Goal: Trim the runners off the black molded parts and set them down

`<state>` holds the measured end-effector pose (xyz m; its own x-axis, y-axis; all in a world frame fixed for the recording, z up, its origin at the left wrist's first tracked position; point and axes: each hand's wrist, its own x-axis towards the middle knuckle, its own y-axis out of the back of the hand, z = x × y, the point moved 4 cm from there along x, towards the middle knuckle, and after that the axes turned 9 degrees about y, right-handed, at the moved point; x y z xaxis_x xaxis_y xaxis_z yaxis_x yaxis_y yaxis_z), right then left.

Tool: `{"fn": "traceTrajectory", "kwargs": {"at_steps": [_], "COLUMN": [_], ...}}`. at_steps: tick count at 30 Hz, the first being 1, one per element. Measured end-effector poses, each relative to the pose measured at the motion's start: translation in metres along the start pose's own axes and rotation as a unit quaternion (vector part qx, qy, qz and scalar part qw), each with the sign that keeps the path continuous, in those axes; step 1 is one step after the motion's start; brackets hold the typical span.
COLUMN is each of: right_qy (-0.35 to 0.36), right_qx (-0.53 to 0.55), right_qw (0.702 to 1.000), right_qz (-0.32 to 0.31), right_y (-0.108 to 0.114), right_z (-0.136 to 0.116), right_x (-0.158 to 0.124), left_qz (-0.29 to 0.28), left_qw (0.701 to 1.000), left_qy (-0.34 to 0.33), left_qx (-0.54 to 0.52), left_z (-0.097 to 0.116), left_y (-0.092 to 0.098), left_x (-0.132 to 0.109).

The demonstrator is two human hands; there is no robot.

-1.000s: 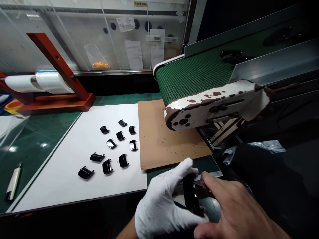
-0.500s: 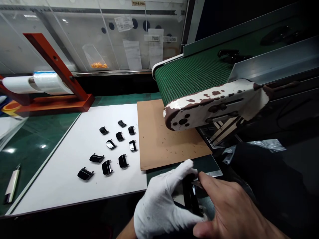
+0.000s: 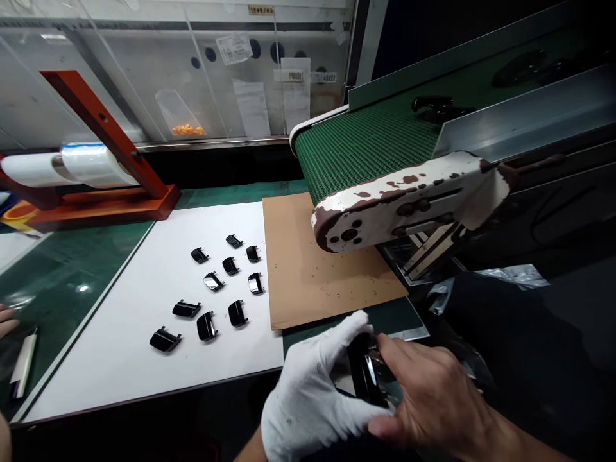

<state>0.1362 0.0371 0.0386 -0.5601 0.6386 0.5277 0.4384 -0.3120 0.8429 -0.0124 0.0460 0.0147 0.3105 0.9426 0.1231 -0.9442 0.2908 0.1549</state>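
My left hand (image 3: pixel 312 391), in a white glove, grips a glossy black plastic part (image 3: pixel 364 372) between thumb and fingers, in front of the table's near edge. The part stands roughly upright with a bright reflection along it. Bare and curled, my right hand (image 3: pixel 433 391) is close against the part's right side, its thumb near the lower end. Something thin and greyish shows by its index finger, too unclear to name. Several similar black plastic parts (image 3: pixel 206 326) with small prongs lie spread on the white sheet (image 3: pixel 120 289).
Brown cardboard (image 3: pixel 332 282) dotted with small dark curls lies beneath the end of a green conveyor belt (image 3: pixel 370 147), which carries dark parts. A red-orange stand (image 3: pixel 101 205) holds film rolls (image 3: pixel 91 163). A cutter-like tool (image 3: pixel 23 364) and another person's hand (image 3: pixel 6 321) are at left.
Another person's hand has come into view at the left edge. My hands still work at the black plastic part, which has shifted slightly. The view has moved a little.
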Motion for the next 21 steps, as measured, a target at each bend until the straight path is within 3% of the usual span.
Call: {"fn": "traceTrajectory", "kwargs": {"at_steps": [21], "right_qy": [0.049], "right_qx": [-0.041], "right_qw": [0.998], "right_qz": [-0.009], "right_y": [-0.007], "right_z": [0.001], "right_x": [-0.004], "left_qz": [0.001], "left_qw": [0.998], "left_qy": [0.055], "left_qx": [-0.035], "left_z": [0.002], "left_y": [0.000], "left_x": [0.011]}}
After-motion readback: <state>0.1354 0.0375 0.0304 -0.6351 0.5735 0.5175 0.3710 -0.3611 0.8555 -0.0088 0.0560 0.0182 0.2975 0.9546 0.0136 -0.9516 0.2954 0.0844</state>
